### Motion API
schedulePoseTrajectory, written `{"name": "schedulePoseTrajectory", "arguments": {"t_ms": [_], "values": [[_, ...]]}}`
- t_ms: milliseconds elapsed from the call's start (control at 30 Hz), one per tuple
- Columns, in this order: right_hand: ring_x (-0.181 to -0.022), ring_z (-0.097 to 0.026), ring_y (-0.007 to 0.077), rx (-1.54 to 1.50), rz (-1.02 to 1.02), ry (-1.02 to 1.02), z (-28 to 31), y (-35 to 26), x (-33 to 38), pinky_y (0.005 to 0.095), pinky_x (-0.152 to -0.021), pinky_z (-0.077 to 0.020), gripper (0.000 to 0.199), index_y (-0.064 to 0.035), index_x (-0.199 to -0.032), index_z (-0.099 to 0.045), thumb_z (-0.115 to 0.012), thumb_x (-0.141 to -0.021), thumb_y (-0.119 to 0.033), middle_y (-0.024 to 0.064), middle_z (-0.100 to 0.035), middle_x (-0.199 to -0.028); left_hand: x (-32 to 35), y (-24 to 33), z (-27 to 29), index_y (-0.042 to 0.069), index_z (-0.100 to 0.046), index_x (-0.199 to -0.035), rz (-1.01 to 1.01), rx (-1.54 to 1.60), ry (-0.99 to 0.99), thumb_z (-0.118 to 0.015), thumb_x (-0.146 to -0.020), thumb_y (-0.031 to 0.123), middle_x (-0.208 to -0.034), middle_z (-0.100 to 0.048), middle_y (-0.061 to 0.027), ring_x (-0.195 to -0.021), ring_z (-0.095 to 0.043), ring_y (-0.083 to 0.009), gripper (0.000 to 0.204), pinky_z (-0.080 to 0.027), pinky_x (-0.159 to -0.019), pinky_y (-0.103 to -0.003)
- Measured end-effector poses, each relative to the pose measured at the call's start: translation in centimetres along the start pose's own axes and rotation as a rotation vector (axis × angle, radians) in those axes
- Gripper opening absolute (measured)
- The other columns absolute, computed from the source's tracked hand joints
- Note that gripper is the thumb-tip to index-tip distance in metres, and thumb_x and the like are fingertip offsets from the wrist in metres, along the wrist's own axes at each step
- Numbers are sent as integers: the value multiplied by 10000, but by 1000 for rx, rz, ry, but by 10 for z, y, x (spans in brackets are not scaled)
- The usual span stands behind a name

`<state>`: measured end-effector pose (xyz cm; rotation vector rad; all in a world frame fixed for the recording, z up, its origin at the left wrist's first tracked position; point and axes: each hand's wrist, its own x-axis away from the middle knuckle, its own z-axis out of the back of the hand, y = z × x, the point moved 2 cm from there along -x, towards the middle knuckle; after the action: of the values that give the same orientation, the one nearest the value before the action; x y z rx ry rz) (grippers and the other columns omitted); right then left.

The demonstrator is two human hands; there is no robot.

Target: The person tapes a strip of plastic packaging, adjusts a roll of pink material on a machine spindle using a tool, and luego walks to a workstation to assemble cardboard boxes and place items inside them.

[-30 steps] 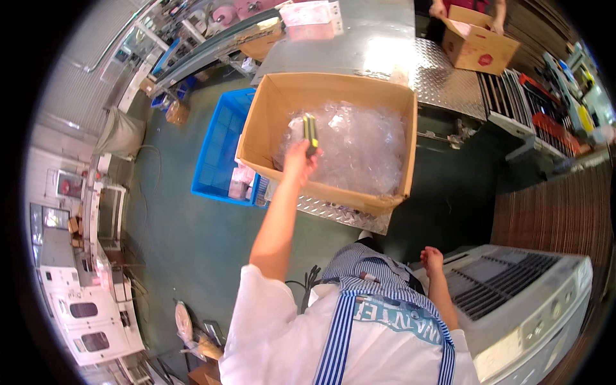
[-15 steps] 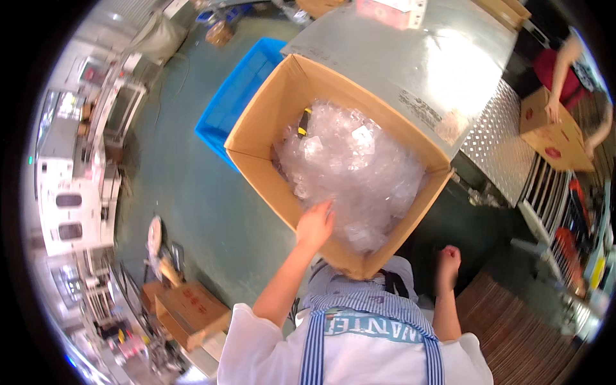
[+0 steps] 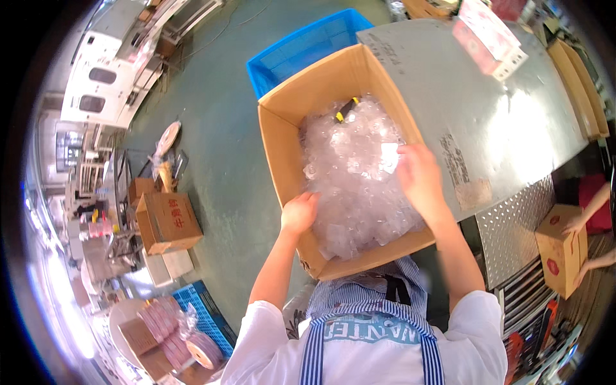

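The right hand (image 3: 420,176) has now joined the left hand (image 3: 300,213) at the box (image 3: 281,144), so both are by the plastic (image 3: 356,179) inside. Both look half-curled; I can't tell whether they grip anything. The tool (image 3: 346,110) lies loose on top.

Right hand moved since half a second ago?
Yes. The right hand moved forward, toward the metal table: from outside the carton to over its right wall.

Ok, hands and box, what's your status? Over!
Left hand at left side of box; right hand over its right side. Clear plastic pieces inside. Black-and-yellow tool lies on top.
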<state>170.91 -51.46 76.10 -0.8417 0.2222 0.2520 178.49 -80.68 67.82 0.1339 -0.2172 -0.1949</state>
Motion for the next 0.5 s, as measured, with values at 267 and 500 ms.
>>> {"name": "schedulePoseTrajectory", "arguments": {"t_ms": [267, 500], "values": [[-1128, -436, 347, 336, -56, -756, -131, 32, -2, 458, -920, -391, 388, -77, -1140, -515, -604, -784, -205, 148, -462, -1234, -14, 4, 6, 108, -594, -1024, -42, 142, 40, -526, -792, 111, -1007, -607, -51, -865, -599, -286, 242, -502, -720, -398], [-1135, -445, 372, 509, -273, -818, -188, 112, -87, 464, -936, -389, 464, -78, -1215, -483, -552, -823, -317, 177, -475, -1230, -90, -22, -25, 48, -421, -1263, 275, 500, -153, -598, -781, 230, -1264, -440, -205, -1155, -452, -349, 545, -398, -953, -400]]}}
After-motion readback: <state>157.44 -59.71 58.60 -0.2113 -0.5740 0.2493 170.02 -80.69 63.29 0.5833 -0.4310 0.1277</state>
